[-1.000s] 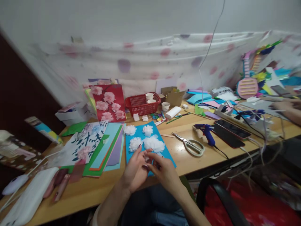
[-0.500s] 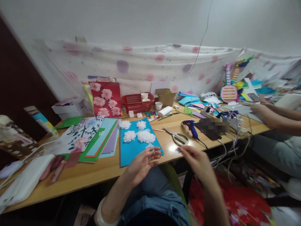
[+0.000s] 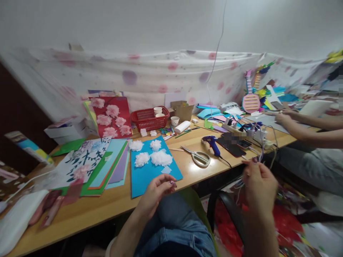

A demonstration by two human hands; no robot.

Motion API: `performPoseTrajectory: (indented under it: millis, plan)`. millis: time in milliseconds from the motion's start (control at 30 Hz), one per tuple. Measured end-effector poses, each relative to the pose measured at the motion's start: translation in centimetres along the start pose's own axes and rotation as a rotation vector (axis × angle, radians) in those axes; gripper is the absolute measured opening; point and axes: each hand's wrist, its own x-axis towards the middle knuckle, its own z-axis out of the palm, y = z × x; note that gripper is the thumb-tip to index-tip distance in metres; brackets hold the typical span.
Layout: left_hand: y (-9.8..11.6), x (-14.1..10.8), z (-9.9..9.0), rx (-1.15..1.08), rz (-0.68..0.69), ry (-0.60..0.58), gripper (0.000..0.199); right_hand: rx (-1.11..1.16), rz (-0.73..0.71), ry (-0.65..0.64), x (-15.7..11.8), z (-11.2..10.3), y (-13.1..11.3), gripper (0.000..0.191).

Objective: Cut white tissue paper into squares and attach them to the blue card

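My left hand (image 3: pixel 160 190) is over the near edge of the blue sheet (image 3: pixel 141 180), its fingers curled and thumb pressed towards them. Whatever it may hold is too small to make out. Off to the right, past the table edge, my right hand (image 3: pixel 259 185) is raised in a pinch; anything between its fingertips is hidden. On the blue sheet lie several white crumpled-paper flowers (image 3: pixel 161 158) and a small pale paper piece (image 3: pixel 166 170). Scissors (image 3: pixel 199 159) and a blue glue gun (image 3: pixel 212 144) lie on the table between my hands.
A red basket (image 3: pixel 150 121) with paper cups stands at the back. Coloured paper sheets (image 3: pixel 118 175) and a red flower picture (image 3: pixel 114 117) are at left. Phones (image 3: pixel 230 144) and a power strip (image 3: pixel 241 130) with cables lie at right, near another person's hands (image 3: pixel 288 119).
My right hand has moved right, away from the scissors and past the table edge. My left hand's spread fingers have curled in. The view has shifted slightly right.
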Motion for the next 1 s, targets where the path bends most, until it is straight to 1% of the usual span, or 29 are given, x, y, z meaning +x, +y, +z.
performPoseTrajectory:
  millis: [33,67,100,133,167,233,267,333,433,500,600,667,767,867,933,1000]
  plan:
    - [0.1,-0.1,0.0,0.08,0.056,0.027,0.018,0.061,0.034,-0.05,-0.9,1.9,-0.4,0.042]
    - [0.2,-0.2,0.0,0.165,0.118,0.05,0.016,0.149,0.1,-0.156,-1.9,3.6,-0.8,0.047]
    - [0.2,-0.3,0.1,0.249,0.176,0.066,0.013,0.398,0.279,-0.359,-2.8,5.2,-1.1,0.047]
    - [0.1,-0.3,0.1,0.323,0.222,0.073,0.011,0.631,0.451,-0.513,-3.8,6.6,-1.3,0.044]
    - [-0.1,-0.4,0.2,0.385,0.255,0.071,0.009,0.814,0.582,-0.598,-4.7,7.8,-1.4,0.041]
    - [-0.6,-0.4,0.3,0.468,0.298,0.07,0.01,1.035,0.767,-0.695,-6.3,9.6,-1.4,0.035]
    - [-1.0,-0.3,0.4,0.496,0.316,0.077,0.014,1.09,0.83,-0.719,-7.0,10.3,-1.3,0.034]
    - [-1.6,0.0,0.4,0.537,0.366,0.132,0.023,1.115,0.928,-0.732,-7.8,11.3,-1.0,0.034]
    - [-1.9,0.8,0.2,0.583,0.423,0.236,0.03,1.038,1.03,-0.731,-8.1,12.5,-0.5,0.041]
    - [-1.6,1.4,-0.2,0.616,0.426,0.274,0.028,0.985,1.065,-0.738,-8.0,13.3,-0.3,0.044]
    - [-0.8,2.3,-1.0,0.627,0.417,0.245,0.018,0.952,1.071,-0.753,-7.8,14.6,-0.2,0.044]
    - [-0.3,2.8,-1.4,0.59,0.395,0.244,0.019,0.939,1.069,-0.786,-7.7,15.3,0.0,0.043]
    - [0.1,3.5,-1.8,0.612,0.367,0.302,0.025,0.924,1.09,-0.863,-7.6,16.1,0.3,0.046]
    - [0.3,4.3,-1.9,0.682,0.369,0.3,0.029,0.91,1.138,-0.895,-7.6,16.7,0.7,0.046]
    - [0.3,4.7,-1.8,0.699,0.378,0.296,0.023,0.898,1.191,-0.887,-7.5,16.9,0.8,0.045]
    - [0.2,5.0,-1.8,0.687,0.384,0.341,0.017,0.884,1.255,-0.873,-7.4,17.1,0.9,0.043]
